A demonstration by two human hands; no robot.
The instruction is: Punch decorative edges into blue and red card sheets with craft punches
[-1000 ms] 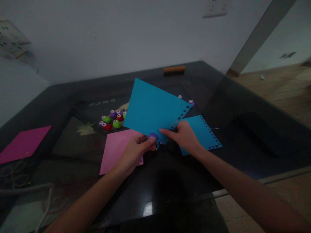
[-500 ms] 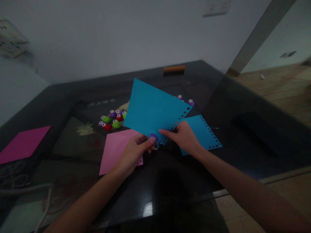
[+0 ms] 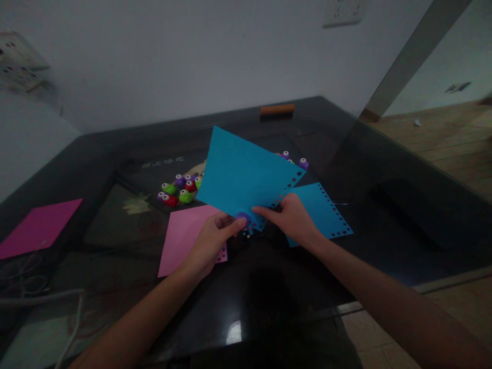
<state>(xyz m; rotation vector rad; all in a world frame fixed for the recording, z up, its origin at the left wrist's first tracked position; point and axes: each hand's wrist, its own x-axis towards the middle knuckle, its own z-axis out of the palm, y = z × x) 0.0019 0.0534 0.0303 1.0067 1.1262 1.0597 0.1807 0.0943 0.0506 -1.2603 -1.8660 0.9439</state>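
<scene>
My left hand (image 3: 213, 236) is closed on a purple craft punch (image 3: 243, 219), its thumb on top, at the lower edge of a blue paper sheet (image 3: 246, 169). Between thumb and fingers, my right hand (image 3: 290, 215) pinches the same sheet near its lower right edge. Star-shaped and other small holes run along that edge. Tiny punched-out bits (image 3: 248, 236) show just below the punch. Under my left hand lies a pink sheet (image 3: 184, 233) with holes along one edge. A second blue sheet (image 3: 323, 210), with holes along two edges, lies beneath my right hand.
Several green, red and purple craft punches (image 3: 185, 196) stand left behind the raised sheet, more (image 3: 303, 163) to its right. A magenta sheet (image 3: 42, 228) lies at the far left. An orange-brown roll (image 3: 277, 109) sits at the back of the dark glossy table (image 3: 269, 318).
Both hands and the raised sheet keep nearly the same place. More punched bits are visible below the punch. The whole view has shifted slightly.
</scene>
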